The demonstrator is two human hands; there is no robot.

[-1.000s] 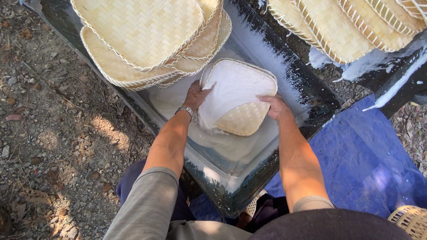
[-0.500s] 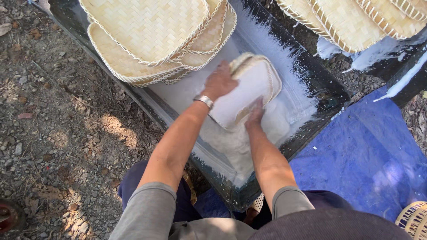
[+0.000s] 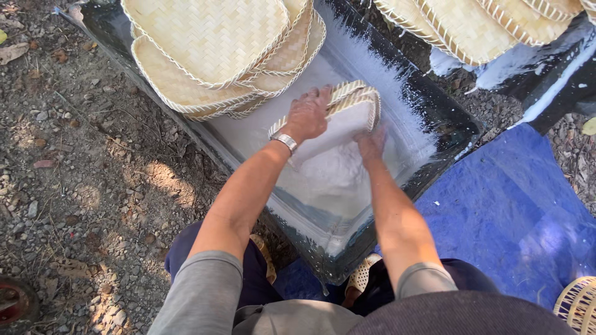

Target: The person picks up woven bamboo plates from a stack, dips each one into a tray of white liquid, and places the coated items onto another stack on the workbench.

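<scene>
Woven bamboo tray [image 3: 347,115] coated white, tilted, lower half dipped in white liquid inside a long dark trough [image 3: 456,127]; the tray's sunk edge can't be made out under the liquid. Left hand [image 3: 307,115] lies on the tray's upper left rim, fingers spread and curled over the edge, wristwatch [image 3: 284,141] at the wrist. Right hand [image 3: 370,144] presses the tray's lower right side, fingers smeared white and partly under the liquid, grip hard to tell. Stack of bare woven trays [image 3: 217,49] rests on the trough's far-left edge. More trays [image 3: 472,25] top right, cut off by the frame. Blue tarp [image 3: 515,211] right, gravel ground [image 3: 74,174] left.
</scene>
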